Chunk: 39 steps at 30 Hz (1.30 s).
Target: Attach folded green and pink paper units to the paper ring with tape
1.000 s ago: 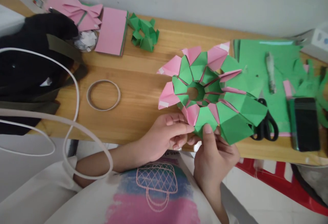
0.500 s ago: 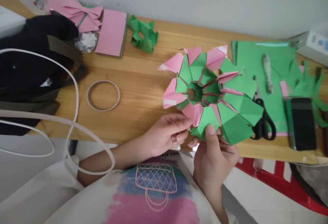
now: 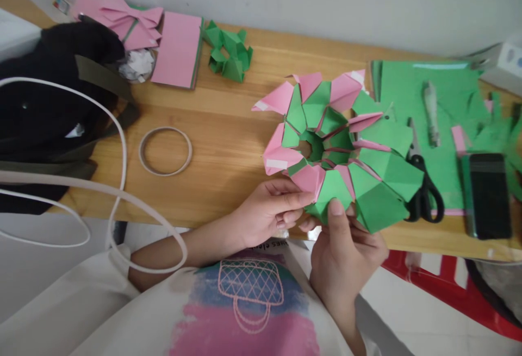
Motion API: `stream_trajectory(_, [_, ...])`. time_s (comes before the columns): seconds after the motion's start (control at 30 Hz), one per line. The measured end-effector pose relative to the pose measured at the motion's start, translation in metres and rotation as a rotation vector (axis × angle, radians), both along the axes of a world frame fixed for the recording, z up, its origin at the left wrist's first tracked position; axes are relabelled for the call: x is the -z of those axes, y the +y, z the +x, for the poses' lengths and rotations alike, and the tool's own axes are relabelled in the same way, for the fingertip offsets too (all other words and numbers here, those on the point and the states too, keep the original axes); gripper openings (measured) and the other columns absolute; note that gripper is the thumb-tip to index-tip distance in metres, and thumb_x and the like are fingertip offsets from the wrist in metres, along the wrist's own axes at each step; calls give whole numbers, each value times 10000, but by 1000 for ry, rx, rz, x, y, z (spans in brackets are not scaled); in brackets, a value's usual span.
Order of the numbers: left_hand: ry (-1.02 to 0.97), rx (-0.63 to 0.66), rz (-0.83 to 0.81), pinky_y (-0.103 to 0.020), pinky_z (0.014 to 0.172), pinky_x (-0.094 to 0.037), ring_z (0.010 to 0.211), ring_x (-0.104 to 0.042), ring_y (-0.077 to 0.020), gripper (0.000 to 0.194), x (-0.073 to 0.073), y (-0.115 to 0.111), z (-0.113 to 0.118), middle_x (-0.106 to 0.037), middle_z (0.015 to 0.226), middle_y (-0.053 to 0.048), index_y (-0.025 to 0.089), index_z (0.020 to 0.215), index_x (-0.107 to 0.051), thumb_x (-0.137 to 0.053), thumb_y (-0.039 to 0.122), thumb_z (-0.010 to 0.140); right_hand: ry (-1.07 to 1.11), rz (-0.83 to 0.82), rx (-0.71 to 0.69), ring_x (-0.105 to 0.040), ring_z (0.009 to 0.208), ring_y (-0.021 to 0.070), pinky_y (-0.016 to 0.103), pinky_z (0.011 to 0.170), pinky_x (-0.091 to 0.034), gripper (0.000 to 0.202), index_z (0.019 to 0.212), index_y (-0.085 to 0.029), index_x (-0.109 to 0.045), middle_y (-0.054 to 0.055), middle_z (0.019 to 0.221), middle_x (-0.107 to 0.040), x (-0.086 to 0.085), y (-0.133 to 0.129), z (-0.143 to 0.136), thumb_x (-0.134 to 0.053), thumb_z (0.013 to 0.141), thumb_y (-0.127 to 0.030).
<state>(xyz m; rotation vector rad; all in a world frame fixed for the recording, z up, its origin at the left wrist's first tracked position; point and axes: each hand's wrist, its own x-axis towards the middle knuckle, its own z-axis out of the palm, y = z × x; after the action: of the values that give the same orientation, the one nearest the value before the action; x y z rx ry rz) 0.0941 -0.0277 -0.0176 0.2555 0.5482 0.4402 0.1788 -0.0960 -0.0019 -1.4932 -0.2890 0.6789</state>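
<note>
A ring-shaped folded paper flower (image 3: 332,185) in pink and green is held over the front of the table, its hollow middle facing up. My right hand (image 3: 346,250) grips its near green petal, thumb on top and fingers hidden beneath. At the near left edge, my left hand (image 3: 275,206) is closed, with thumb and forefinger pinching the tip of a pink petal. White strips of tape show on several pink petals. Black-handled scissors (image 3: 424,190) lie just right of the flower, partly covered by it.
A tape roll (image 3: 165,151) lies on the wooden table (image 3: 220,127) at left. Behind are a green paper piece (image 3: 230,54), pink sheets (image 3: 178,49) and crumpled paper (image 3: 137,66). At right lie green sheets (image 3: 452,89), a cutter (image 3: 431,114) and a phone (image 3: 488,195). A white cable (image 3: 122,155) loops at left.
The paper flower and both hands have shifted very slightly to the right in view. The view itself has moved a little. Both hands keep their hold.
</note>
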Motion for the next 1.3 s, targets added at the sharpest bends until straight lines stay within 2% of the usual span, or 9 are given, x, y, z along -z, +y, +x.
stream_trajectory(0.17, [142,-3,71,-245,492,-358,406,-341,-49,279,-1,2,0,-435,435,91,162,679,-612,-801,367,682,24,11,-45,-605,473,129,264,469,-522,214,677,-194,-597,-49,535,-615,4,2,0,-758,764,-304])
stream_trajectory(0.27, [221,-87,169,-219,453,-274,433,-398,-48,295,0,4,-1,-488,492,72,150,677,-597,-817,343,638,-4,-65,-174,-611,469,125,252,480,-527,184,707,-195,-616,-42,549,-640,7,-5,6,-728,795,-313])
stream_trajectory(0.37, [296,-145,244,-213,487,-293,499,-436,-52,267,1,7,-6,-539,569,54,148,673,-594,-811,297,627,-137,-245,-537,-624,487,123,225,460,-515,141,795,-189,-679,-12,612,-688,-9,-18,25,-685,826,-326])
stream_trajectory(0.5, [345,-177,226,-228,614,-370,637,-497,-84,185,-1,12,-18,-586,669,33,161,707,-634,-776,267,654,-499,-341,-1148,-663,584,123,197,490,-505,121,936,-231,-706,-9,740,-735,-68,-16,54,-613,859,-222])
stream_trajectory(0.63, [263,-150,174,-236,599,-369,614,-477,-95,208,-5,21,-31,-550,625,26,156,657,-616,-725,329,696,-971,-246,-1382,-653,643,95,194,576,-477,179,976,-228,-675,-24,774,-714,-111,37,61,-544,895,-137])
stream_trajectory(0.73, [240,-112,161,-231,555,-342,579,-459,-92,229,-6,29,-41,-520,584,30,150,640,-608,-709,349,690,-1176,-242,-1529,-644,653,102,213,563,-431,226,1023,-249,-668,-31,838,-727,-108,91,54,-546,886,-117])
stream_trajectory(0.87, [246,-34,194,-222,525,-293,538,-425,-73,197,-4,39,-53,-516,562,44,145,649,-635,-718,323,666,-1118,-332,-1850,-571,534,81,207,486,-347,229,975,-245,-675,-44,754,-696,-93,137,44,-536,861,-101])
stream_trajectory(1.03, [238,-45,131,-210,558,-322,586,-471,-70,168,-4,49,-62,-603,646,36,146,722,-690,-759,274,637,-1047,-362,-1962,-501,467,87,216,443,-275,160,943,-232,-642,-54,604,-606,-94,155,40,-522,867,-160])
stream_trajectory(1.3, [210,-25,70,-241,720,-441,696,-570,-94,215,-6,57,-64,-660,722,25,153,722,-680,-832,242,599,-1095,-520,-1895,-440,392,99,240,389,-204,89,830,-206,-601,-20,575,-573,-90,152,32,-519,852,-231])
